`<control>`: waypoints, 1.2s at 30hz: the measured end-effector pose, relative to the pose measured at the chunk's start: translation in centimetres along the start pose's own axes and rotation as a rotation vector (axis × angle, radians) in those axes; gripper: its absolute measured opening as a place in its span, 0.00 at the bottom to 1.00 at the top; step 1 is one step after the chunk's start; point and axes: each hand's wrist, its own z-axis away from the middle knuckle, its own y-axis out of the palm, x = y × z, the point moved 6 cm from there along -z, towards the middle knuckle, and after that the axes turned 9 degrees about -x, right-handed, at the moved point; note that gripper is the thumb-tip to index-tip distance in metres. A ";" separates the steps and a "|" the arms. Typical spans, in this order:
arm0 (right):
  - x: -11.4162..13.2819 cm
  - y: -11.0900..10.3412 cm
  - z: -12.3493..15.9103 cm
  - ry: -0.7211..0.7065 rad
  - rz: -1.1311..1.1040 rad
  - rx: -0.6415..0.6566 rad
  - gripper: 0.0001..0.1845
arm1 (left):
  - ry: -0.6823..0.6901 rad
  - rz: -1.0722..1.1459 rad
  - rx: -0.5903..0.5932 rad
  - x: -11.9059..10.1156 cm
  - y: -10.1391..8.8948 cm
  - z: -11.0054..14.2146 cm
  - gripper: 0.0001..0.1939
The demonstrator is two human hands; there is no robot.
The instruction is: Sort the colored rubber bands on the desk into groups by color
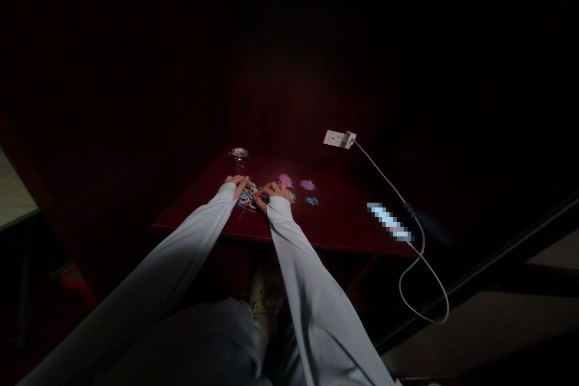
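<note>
Pretty dark shot. Both hands rest on a mixed pile of little coloured loops (248, 198) near the front edge of the dark red table (344, 226). Left hand (238, 184) and right hand (273, 190) have fingers curled down into the pile; can't tell if they actually grip any. A small glass jar (238, 154) sits behind, with something pinkish inside. Sorted pink loops (285, 180) lie just right.

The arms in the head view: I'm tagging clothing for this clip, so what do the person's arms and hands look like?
Both arms wear long, loose, pale grey-white sleeves reaching to the wrists. The left hand and right hand are bare: no gloves. The picture is too dim to show rings, a watch or markings.
</note>
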 end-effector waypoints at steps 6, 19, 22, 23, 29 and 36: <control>-3.1 -0.1 -0.4 0.227 -0.166 -0.132 0.11 | -0.070 0.055 0.045 0.2 0.1 -0.2 0.22; -12.4 -9.2 2.5 0.643 0.099 -0.450 0.15 | -0.064 0.074 0.004 -0.4 -0.1 0.1 0.22; -14.3 -11.3 3.4 0.753 0.166 -0.396 0.13 | -0.068 0.070 -0.006 -0.5 -0.1 0.2 0.23; -14.6 -11.5 3.5 0.766 0.178 -0.365 0.13 | -0.068 0.065 -0.006 -0.5 -0.1 0.1 0.23; -14.0 -11.2 3.4 0.690 0.172 -0.295 0.14 | -0.055 0.081 0.046 -0.6 -0.1 -0.1 0.21; -13.8 -11.0 3.2 0.652 0.195 -0.305 0.17 | -0.061 0.057 -0.026 -1.2 -0.7 0.5 0.23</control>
